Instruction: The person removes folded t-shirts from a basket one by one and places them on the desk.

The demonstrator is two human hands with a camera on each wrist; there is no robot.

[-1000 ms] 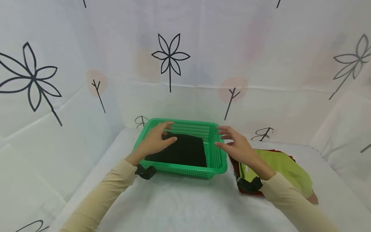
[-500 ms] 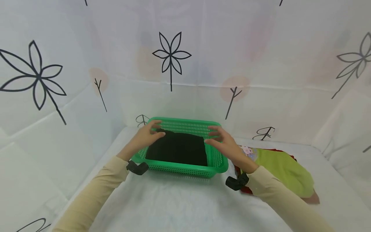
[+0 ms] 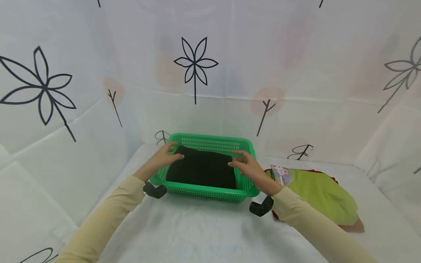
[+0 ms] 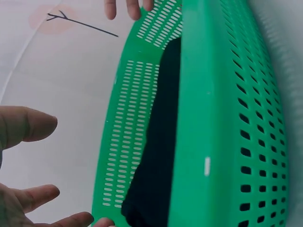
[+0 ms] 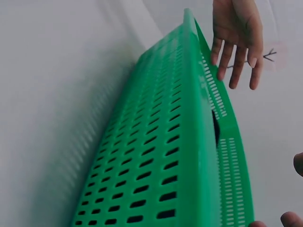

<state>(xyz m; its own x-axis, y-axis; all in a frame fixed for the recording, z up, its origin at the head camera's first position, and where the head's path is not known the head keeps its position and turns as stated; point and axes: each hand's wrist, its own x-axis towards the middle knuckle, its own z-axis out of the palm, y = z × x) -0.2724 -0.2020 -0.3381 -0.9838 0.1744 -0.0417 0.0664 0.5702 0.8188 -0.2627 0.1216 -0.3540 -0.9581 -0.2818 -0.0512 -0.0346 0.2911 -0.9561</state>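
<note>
- Green basket [image 3: 210, 193] sits on white-covered table [image 3: 204, 233], near the back, approx centre of head view.
- Black folded cloth [image 3: 202, 169] lies flat inside basket, covering most of its floor; left wrist view shows it [image 4: 156, 156] against the perforated wall.
- Left hand [image 3: 163, 157] over basket's left rim, fingers relaxed & spread, fingertips at the cloth's left back corner. Not gripping anything; touching vs just above: can't tell.
- Left wrist view: same hand's fingers [image 4: 28, 125] spread apart beside basket rim [image 4: 208, 94], holding nothing.
- Right hand [image 3: 249, 168] over basket's right side, fingers loosely extended, tips at cloth's right edge. No grasp visible.
- Right wrist view: basket's outer wall [image 5: 156, 156] fills frame; the other hand [image 5: 236, 33] seen at far rim w/ fingers straight.
- Both sleeves beige; black wrist-mounted cam [image 3: 261, 207] under right wrist, another [image 3: 154, 190] under left.
- Yellow-green cloth [image 3: 320, 195] lies on table right of basket, on top of a red cloth [image 3: 353, 227]; small printed patch [image 3: 282, 174] at its near-basket end.
- White backdrop [image 3: 195, 65] w/ black flower drawings behind.
</note>
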